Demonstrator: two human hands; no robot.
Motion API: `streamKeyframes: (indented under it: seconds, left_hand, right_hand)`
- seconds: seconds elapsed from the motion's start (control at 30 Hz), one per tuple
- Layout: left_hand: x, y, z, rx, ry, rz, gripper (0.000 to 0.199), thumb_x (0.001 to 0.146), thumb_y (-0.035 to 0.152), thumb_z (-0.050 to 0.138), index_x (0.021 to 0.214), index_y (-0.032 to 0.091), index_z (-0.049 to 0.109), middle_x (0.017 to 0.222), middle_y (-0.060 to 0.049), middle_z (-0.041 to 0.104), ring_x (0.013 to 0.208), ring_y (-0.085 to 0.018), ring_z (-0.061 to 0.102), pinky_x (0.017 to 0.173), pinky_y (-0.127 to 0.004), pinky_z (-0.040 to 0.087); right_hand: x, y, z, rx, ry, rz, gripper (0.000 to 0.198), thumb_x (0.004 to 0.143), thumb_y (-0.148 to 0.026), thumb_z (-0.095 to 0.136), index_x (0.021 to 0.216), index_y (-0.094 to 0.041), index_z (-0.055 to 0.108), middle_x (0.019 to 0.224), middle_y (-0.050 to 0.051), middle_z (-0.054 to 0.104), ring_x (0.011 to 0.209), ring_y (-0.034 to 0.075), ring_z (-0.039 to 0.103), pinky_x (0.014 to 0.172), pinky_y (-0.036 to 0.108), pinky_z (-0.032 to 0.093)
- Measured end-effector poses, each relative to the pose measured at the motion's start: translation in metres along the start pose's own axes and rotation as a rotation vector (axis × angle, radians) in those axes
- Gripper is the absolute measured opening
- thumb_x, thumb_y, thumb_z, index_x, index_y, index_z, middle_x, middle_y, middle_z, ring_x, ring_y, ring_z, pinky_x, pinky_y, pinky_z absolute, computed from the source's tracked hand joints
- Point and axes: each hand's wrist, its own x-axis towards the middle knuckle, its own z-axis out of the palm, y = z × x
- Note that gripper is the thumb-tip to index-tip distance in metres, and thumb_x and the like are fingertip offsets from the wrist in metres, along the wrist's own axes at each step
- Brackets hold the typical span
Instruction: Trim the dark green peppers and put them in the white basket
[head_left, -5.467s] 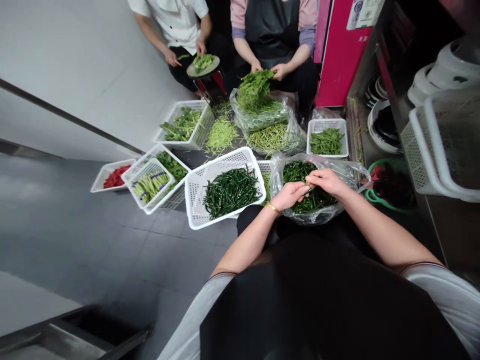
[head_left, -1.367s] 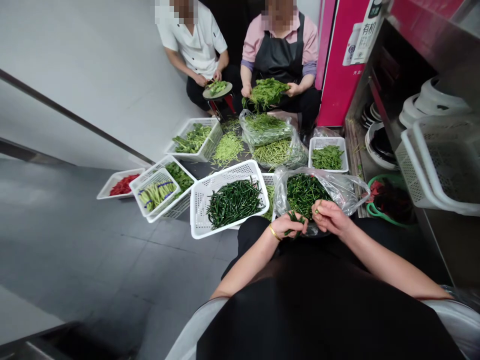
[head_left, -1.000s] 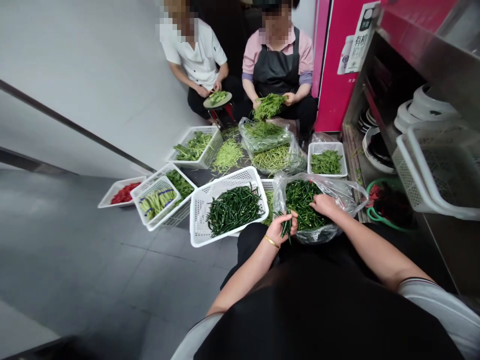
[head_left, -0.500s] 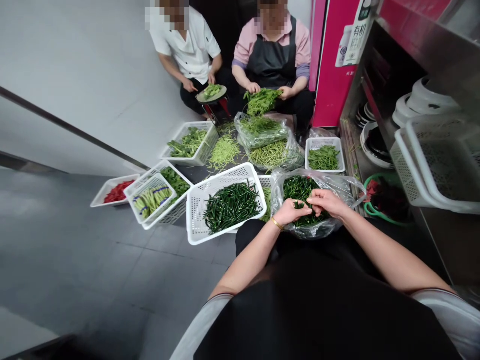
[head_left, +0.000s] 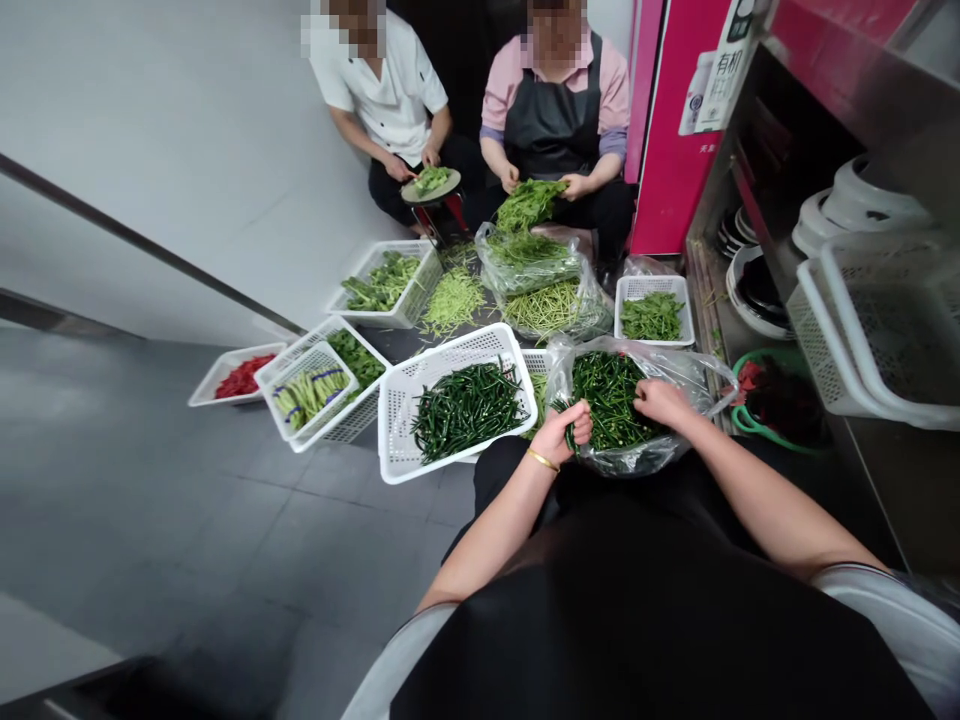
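Many green chillies [head_left: 606,390] remain in the bag [head_left: 686,375], others seem done in the white basket [head_left: 397,425]; your left hand [head_left: 562,434] clutches several; your right hand [head_left: 663,403], I cannot tell.

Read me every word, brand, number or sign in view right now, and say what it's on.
"有机": on the white label stuck to the magenta cabinet.
Too small or blurred: the characters beneath it, the dark patch at the label's top, the emblem on the printed bottle, and the pale characters below the label.
No other text is legible.
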Motion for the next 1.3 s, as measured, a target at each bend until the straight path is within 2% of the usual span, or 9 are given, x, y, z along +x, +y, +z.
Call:
streamKeyframes:
  seconds: [0.17,0.33,0.43,0.6,0.73,0.83,1.03,1.17,1.3]
  left_hand:
    - [0.010,-0.013,0.023,0.209,0.196,0.135,0.047,0.054,0.035,0.088,0.084,0.013,0.058,0.049,0.010,0.037,0.040,-0.002,0.031,0.040,-0.017,0.021]
    - [0.012,-0.017,0.030,0.203,0.203,0.192,0.046,0.055,0.039,0.086,0.081,0.012,0.058,0.051,0.007,0.044,0.041,-0.003,0.036,0.039,-0.019,0.024]
    - [0.009,-0.016,0.024,0.194,0.231,0.226,0.044,0.057,0.039,0.085,0.080,0.013,0.059,0.053,0.006,0.047,0.043,-0.004,0.040,0.040,-0.019,0.025]
    - [0.003,-0.016,0.026,0.313,0.227,0.325,0.034,0.067,0.041,0.078,0.076,0.012,0.063,0.065,-0.003,0.062,0.045,-0.004,0.040,0.042,-0.021,0.028]
    - [-0.003,-0.006,0.040,0.455,0.313,0.488,0.028,0.063,0.033,0.081,0.075,0.015,0.063,0.075,-0.003,0.067,0.058,-0.008,0.051,0.051,-0.020,0.037]
    - [-0.004,0.009,0.043,0.284,0.295,0.452,0.025,0.067,0.031,0.077,0.076,0.016,0.059,0.074,-0.003,0.068,0.056,-0.008,0.053,0.048,-0.020,0.035]
    - [-0.003,0.022,0.021,-0.151,0.218,0.063,0.017,0.068,0.019,0.068,0.079,0.016,0.055,0.069,-0.004,0.066,0.060,-0.013,0.061,0.053,-0.022,0.045]
    - [-0.001,0.011,0.011,-0.104,0.169,0.031,0.026,0.066,0.017,0.074,0.081,0.016,0.054,0.062,0.002,0.058,0.051,-0.008,0.053,0.051,-0.021,0.042]
    - [0.009,-0.004,0.014,0.003,0.173,-0.071,0.035,0.060,0.022,0.083,0.077,0.014,0.053,0.056,0.006,0.049,0.043,-0.003,0.040,0.042,-0.018,0.030]
  right_hand:
    - [-0.019,-0.025,-0.031,0.475,0.053,-0.197,0.021,0.084,-0.039,0.057,0.075,-0.020,0.054,0.060,-0.002,0.062,0.051,0.012,0.057,0.055,0.023,0.040]
    - [-0.042,-0.042,-0.009,0.914,-0.135,-0.211,0.036,0.081,-0.054,0.055,0.070,-0.020,0.052,0.049,-0.005,0.052,0.036,0.008,0.042,0.041,0.022,0.030]
    - [-0.049,-0.039,0.006,1.018,-0.231,-0.189,0.046,0.080,-0.061,0.053,0.075,-0.017,0.061,0.054,-0.002,0.057,0.037,0.008,0.039,0.041,0.023,0.029]
    - [-0.062,-0.045,0.009,0.605,0.065,-0.245,0.042,0.093,-0.049,0.045,0.072,-0.017,0.062,0.063,0.002,0.062,0.058,0.013,0.055,0.057,0.024,0.040]
    - [-0.062,-0.045,-0.001,0.001,-0.020,-0.219,0.029,0.097,-0.031,0.044,0.093,-0.012,0.065,0.089,0.015,0.070,0.080,0.022,0.066,0.069,0.028,0.046]
    - [-0.049,-0.028,-0.009,-0.290,-0.054,-0.086,0.029,0.092,-0.026,0.051,0.109,-0.006,0.064,0.105,0.024,0.066,0.094,0.030,0.067,0.074,0.034,0.049]
    - [-0.019,-0.003,0.012,-0.228,-0.235,-0.013,0.028,0.088,-0.035,0.058,0.102,-0.015,0.072,0.110,0.017,0.069,0.100,0.027,0.066,0.076,0.031,0.048]
    - [-0.019,0.005,0.022,-0.156,-0.206,-0.032,0.028,0.091,-0.032,0.049,0.103,-0.021,0.072,0.110,0.009,0.070,0.098,0.022,0.065,0.074,0.027,0.046]
    - [-0.021,0.016,0.003,-0.092,-0.072,-0.030,0.036,0.095,-0.038,0.041,0.104,-0.023,0.072,0.109,0.008,0.071,0.099,0.022,0.063,0.080,0.029,0.044]
